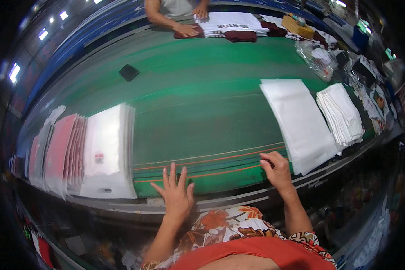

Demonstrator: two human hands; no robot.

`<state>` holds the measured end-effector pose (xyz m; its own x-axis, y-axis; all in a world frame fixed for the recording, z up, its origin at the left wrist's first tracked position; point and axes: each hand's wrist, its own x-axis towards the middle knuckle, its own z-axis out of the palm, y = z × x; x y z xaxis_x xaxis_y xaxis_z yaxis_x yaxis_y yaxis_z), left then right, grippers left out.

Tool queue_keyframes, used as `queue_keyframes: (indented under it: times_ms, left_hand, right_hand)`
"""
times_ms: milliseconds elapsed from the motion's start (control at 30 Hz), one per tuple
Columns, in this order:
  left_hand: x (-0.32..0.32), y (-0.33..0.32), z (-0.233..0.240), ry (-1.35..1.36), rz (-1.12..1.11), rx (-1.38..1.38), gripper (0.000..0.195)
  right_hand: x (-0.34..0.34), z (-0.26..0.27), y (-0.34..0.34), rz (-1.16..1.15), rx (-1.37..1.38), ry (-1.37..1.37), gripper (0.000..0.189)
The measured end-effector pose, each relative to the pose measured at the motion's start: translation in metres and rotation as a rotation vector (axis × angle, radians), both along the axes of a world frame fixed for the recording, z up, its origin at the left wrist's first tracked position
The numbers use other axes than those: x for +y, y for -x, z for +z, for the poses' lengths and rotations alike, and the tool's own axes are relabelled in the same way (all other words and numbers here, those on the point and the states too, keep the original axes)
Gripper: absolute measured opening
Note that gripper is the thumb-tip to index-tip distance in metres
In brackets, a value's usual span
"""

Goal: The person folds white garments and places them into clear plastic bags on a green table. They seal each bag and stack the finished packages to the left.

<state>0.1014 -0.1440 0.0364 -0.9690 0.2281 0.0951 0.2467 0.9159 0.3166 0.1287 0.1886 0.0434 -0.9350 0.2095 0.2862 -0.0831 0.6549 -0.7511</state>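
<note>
My left hand (177, 194) hovers over or rests on the near edge of a green table (202, 128), its fingers spread and nothing in it. Coloured lines (219, 160) run lengthwise across the tabletop by my fingertips. On the other side, my right hand (277, 170) has its fingers curled and thumb close to the index finger; I see nothing held. Just right of it lies a stack of white plastic bags (300, 125). Folded white garments (341, 114) are piled beyond that. Left of my left hand, packed white garments (104, 152) lie in an overlapping row.
Packed pink garments (60, 148) continue the row leftward. A small dark square (129, 72) lies mid-table. Across, a person's hands (186, 30) touch a white and maroon shirt (233, 25) bearing print. A yellow box (297, 26) and crumpled clear plastic (315, 60) sit far right.
</note>
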Motion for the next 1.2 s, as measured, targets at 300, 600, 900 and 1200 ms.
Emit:
queue_keyframes:
  times_ms: [300, 600, 900, 1200]
  left_hand:
    - [0.01, -0.01, -0.033, -0.061, 0.052, 0.243, 0.041]
    - [0.005, -0.008, -0.033, -0.107, 0.022, 0.268, 0.026]
    - [0.008, -0.007, -0.033, -0.125, 0.021, 0.236, 0.023]
    - [0.009, -0.007, -0.034, -0.127, 0.04, 0.229, 0.021]
  right_hand:
    - [0.121, -0.014, -0.008, -0.174, 0.057, -0.427, 0.029]
    - [0.119, -0.054, -0.007, -0.208, 0.027, -0.537, 0.034]
    - [0.13, -0.068, -0.001, -0.276, -0.129, -0.697, 0.034]
    - [0.115, -0.03, 0.019, -0.213, -0.378, -0.894, 0.035]
